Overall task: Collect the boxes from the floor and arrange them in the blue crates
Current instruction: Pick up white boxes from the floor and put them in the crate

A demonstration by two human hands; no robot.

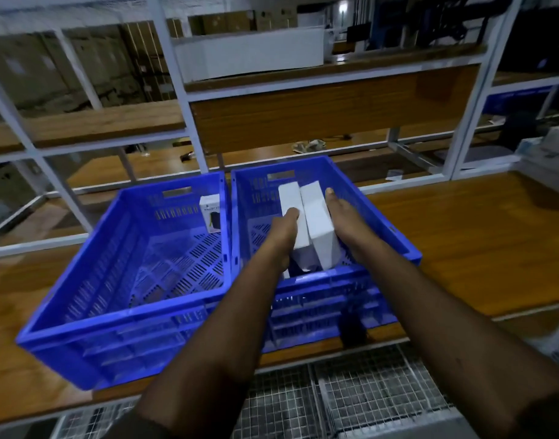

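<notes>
Two white boxes (306, 223) are held side by side, faces touching, over the inside of the right blue crate (379, 217), their lower ends close to its near wall. The left-hand box is gripped by the left hand (284, 231), whose thumb is laid across its upper face while the fingers are hidden beneath it. The right-hand box is flanked by the right hand (346, 218), whose thumb is stretched along its outer edge; the remaining fingers are out of sight, so a wrapped grip is inferred, not seen. Whether the boxes already rest on the crate floor cannot be told.

The step in hand is judged to be the setting down of the pair. It is best done by keeping the two boxes pressed together and upright on their narrow edges, lowering them until the slotted floor is met, and sliding them against a wall so that a tidy row can be started. Release should be made one hand at a time, since a tall, thin box is likely to topple if it is left unsupported.

One smaller printed box (209, 213) stands upright in the far right corner of the left blue crate (82, 267), which is set just beside the first. Both crates are carried on a wooden shelf (480, 236) of a white metal rack (173, 74), above a wire mesh (382, 394) panel.
</notes>
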